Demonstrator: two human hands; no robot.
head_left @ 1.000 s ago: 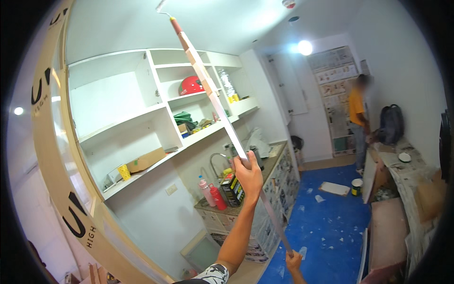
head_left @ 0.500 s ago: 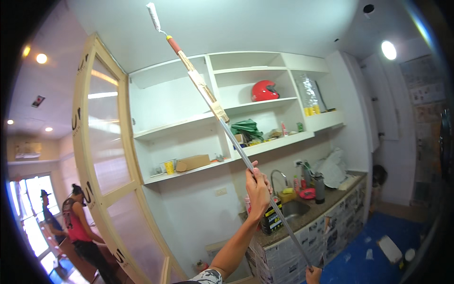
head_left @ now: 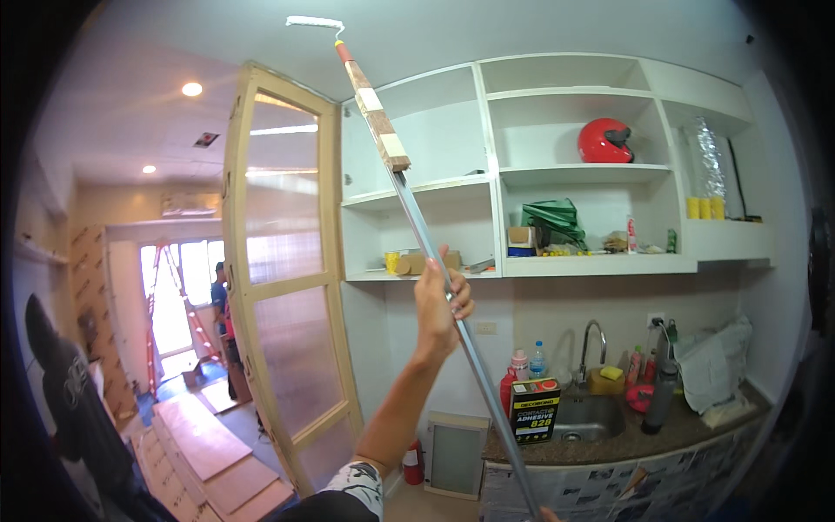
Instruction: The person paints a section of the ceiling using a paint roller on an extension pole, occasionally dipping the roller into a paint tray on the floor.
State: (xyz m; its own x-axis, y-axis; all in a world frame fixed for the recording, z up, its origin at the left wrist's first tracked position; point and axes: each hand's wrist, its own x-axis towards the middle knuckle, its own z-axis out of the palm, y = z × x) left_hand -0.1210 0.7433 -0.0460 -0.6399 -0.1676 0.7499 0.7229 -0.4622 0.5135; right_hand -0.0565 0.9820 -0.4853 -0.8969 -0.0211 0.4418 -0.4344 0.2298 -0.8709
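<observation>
My left hand (head_left: pixel 439 309) is closed round a long metal pole (head_left: pixel 413 217), its forearm rising from the lower edge. A small part of my right hand (head_left: pixel 548 515) shows low on the pole at the bottom edge. Wood pieces (head_left: pixel 372 113) are fixed along the pole's upper section, below the red and yellow handle (head_left: pixel 343 52) of a paint roller (head_left: pixel 313 22). The white roller lies horizontal at the ceiling (head_left: pixel 435 26); whether it touches is unclear. The pole crosses in front of white open cabinets (head_left: pixel 574 104) holding a red helmet (head_left: pixel 600 141) and small items.
A framed panel door (head_left: pixel 287 331) stands left. Beyond are an orange ladder (head_left: pixel 153 296), boards (head_left: pixel 196 435) on the floor, people (head_left: pixel 219 287), and a dark-clothed figure (head_left: pixel 74 409) nearer. A counter (head_left: pixel 522 457) carries a sink (head_left: pixel 591 426), bottles and a can (head_left: pixel 532 413).
The view has swung left from the back of the kitchen to face the cabinets and adjoining room. The roller has turned from upright to sideways in the picture. Both hands stay on the pole.
</observation>
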